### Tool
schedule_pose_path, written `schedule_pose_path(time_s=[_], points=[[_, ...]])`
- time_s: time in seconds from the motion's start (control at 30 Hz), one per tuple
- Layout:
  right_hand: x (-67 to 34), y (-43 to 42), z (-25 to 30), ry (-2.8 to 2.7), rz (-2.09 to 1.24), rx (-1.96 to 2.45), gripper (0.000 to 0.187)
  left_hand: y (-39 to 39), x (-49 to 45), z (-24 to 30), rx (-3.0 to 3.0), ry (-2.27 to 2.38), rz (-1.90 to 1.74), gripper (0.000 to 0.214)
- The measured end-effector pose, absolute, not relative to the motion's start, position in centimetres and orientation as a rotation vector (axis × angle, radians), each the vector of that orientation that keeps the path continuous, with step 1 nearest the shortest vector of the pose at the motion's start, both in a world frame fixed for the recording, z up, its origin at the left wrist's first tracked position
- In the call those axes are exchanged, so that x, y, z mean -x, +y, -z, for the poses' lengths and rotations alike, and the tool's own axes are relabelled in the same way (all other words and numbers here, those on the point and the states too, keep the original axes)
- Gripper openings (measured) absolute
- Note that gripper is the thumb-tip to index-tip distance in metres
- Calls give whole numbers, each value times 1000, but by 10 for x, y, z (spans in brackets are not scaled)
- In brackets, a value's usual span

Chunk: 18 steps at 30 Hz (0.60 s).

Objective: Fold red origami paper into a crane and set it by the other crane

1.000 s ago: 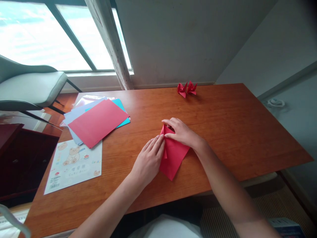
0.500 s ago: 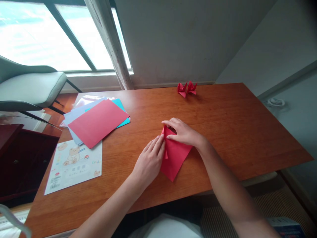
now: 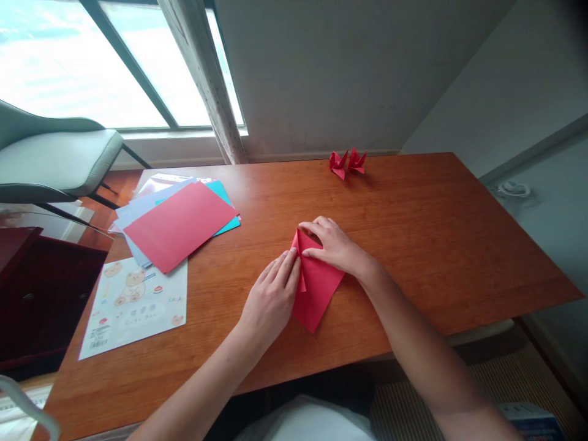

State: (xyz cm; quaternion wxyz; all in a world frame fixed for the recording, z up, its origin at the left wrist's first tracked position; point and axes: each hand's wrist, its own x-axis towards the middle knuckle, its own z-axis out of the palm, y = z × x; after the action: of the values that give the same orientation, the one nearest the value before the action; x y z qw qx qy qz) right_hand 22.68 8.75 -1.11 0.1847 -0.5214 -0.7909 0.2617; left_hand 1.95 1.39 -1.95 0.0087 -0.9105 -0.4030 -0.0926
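Note:
A sheet of red paper (image 3: 316, 288), partly folded, lies on the table in front of me. A narrow folded flap runs down its left side from a pointed top. My left hand (image 3: 272, 294) is closed at this flap, its fingers together and the fingertips against the fold. Its grip covers the paper's left edge. My right hand (image 3: 333, 245) rests over the upper right part, with thumb and index finger apart. Its index fingertip touches near the top point, and the thumb lies beside the crease. Two folded red paper cranes (image 3: 339, 165) stand near the table's far edge.
On the wooden table (image 3: 413, 245), a pile of coloured sheets with red paper (image 3: 181, 226) on top lies at the left. A white sheet with bear drawings (image 3: 138, 306) is nearer me. A chair (image 3: 59, 159) stands by the window; a dark red cabinet (image 3: 46, 294) adjoins the left side.
Both hands and the red paper have shifted slightly left together. The right thumb has come a little closer to the crease. The view has also moved slightly.

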Motion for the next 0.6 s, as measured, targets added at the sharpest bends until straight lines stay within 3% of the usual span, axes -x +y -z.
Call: schedule_pose_path(time_s=[0.6], points=[[-227, 86, 11, -2240, -718, 1472, 49, 16, -21, 20, 2876, -1204, 282, 51]])
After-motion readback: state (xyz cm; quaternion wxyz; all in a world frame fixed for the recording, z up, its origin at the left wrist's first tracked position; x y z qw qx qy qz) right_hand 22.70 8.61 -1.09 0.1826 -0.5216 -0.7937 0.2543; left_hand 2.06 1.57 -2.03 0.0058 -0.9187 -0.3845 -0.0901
